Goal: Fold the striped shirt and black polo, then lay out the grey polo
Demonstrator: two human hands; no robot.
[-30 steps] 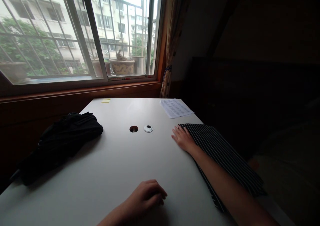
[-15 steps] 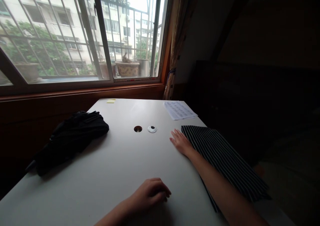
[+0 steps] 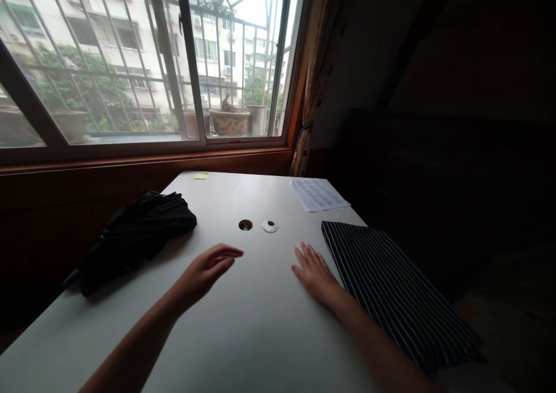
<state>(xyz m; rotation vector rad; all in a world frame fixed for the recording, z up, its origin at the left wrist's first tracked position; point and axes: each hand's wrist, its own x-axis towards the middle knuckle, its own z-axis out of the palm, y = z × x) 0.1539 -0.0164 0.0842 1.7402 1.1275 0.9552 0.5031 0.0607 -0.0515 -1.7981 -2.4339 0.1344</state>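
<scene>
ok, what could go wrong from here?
The striped cloth lies along the right edge of the table, near the right hand; an outward sweep might push it off. The black bundle sits at the left edge, so a bump from the left hand could perhaps send it over the side.

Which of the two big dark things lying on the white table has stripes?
The flat cloth beside the right hand: pale stripes run along its dark surface. The other, a crumpled black bundle beyond the left hand, shows none.
</scene>
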